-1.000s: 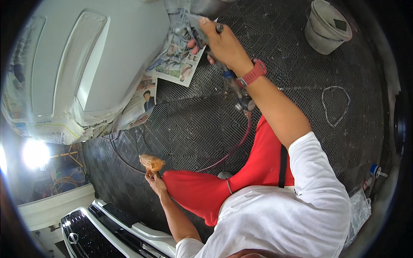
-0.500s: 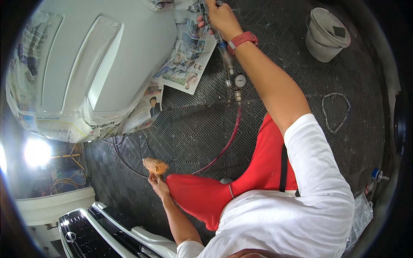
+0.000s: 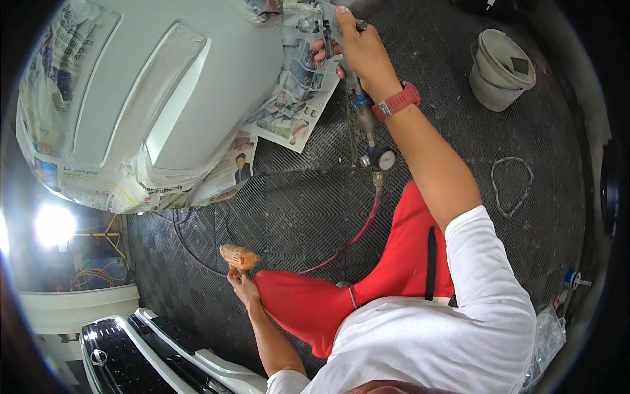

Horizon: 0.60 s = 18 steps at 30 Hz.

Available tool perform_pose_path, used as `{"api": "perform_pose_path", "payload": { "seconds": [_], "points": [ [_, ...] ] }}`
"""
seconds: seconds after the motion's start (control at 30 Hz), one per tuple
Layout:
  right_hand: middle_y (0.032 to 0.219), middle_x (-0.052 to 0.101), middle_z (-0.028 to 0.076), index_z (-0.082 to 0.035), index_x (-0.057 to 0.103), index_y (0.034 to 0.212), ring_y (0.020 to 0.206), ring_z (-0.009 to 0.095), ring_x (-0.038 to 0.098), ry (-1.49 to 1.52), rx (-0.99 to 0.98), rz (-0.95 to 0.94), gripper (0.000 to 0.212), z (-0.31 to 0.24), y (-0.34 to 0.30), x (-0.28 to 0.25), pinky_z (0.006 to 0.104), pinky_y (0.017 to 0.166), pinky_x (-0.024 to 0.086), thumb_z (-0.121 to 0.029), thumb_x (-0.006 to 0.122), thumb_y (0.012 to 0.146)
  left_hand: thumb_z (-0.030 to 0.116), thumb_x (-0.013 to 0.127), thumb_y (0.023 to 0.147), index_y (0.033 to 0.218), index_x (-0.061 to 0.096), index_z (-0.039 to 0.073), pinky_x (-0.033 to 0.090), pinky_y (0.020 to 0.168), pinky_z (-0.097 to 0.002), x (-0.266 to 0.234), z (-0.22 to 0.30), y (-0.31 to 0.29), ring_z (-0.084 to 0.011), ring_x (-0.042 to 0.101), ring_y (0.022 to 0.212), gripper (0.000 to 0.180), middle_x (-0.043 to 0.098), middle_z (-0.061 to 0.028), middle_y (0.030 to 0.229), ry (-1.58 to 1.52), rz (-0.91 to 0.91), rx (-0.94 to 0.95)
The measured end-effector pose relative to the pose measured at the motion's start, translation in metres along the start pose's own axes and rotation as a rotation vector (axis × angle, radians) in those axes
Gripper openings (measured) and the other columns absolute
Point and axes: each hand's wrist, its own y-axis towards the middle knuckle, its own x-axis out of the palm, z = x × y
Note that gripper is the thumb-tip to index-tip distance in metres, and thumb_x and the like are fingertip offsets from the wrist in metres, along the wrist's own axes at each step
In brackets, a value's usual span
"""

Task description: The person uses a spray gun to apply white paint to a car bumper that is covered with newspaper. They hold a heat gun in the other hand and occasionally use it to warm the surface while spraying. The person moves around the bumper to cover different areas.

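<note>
While my right hand [image 3: 357,49] grips the spray gun [image 3: 328,26] beside the white panel [image 3: 164,85], my left hand [image 3: 241,282] holds a tan cloth [image 3: 239,256].

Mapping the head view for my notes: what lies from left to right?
White car panel masked in newspaper → left hand holding a tan cloth → right hand gripping a spray gun → grey bucket.

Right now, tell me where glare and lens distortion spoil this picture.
Head view: a bright lamp blows out the left edge; fisheye bends the white car panel and dark floor grid toward a black rim; the right hand and spray gun stay fairly sharp.
</note>
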Motion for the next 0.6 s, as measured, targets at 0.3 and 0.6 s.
{"api": "perform_pose_path", "payload": {
  "seconds": [0.3, 0.6],
  "points": [
    [0.087, 0.076, 0.012, 0.0, 0.071, 0.111, 0.071, 0.013, 0.073, -0.046, -0.077, -0.251, 0.059, -0.038, -0.047, 0.028, 0.0243, 0.043, 0.048, -0.051, 0.041, 0.112, 0.033, 0.057, 0.106, 0.141, 0.05, 0.005, 0.048, 0.101, -0.0456, 0.006, -0.021, 0.012, -0.0376, 0.065, 0.117, 0.046, 0.068, -0.0221, 0.127, 0.029, 0.002, 0.013],
    [0.087, 0.077, 0.011, 0.0, 0.069, 0.116, 0.071, 0.013, 0.073, -0.101, -0.114, -0.151, 0.058, -0.069, -0.017, 0.025, 0.026, 0.044, 0.049, -0.052, 0.045, 0.11, 0.025, 0.057, 0.099, 0.143, 0.049, 0.004, 0.048, 0.101, -0.0481, 0.007, -0.003, 0.006, -0.0417, 0.065, 0.119, 0.049, 0.068, -0.0243, 0.128, 0.057, 0.013, 0.019]
  ]
}}
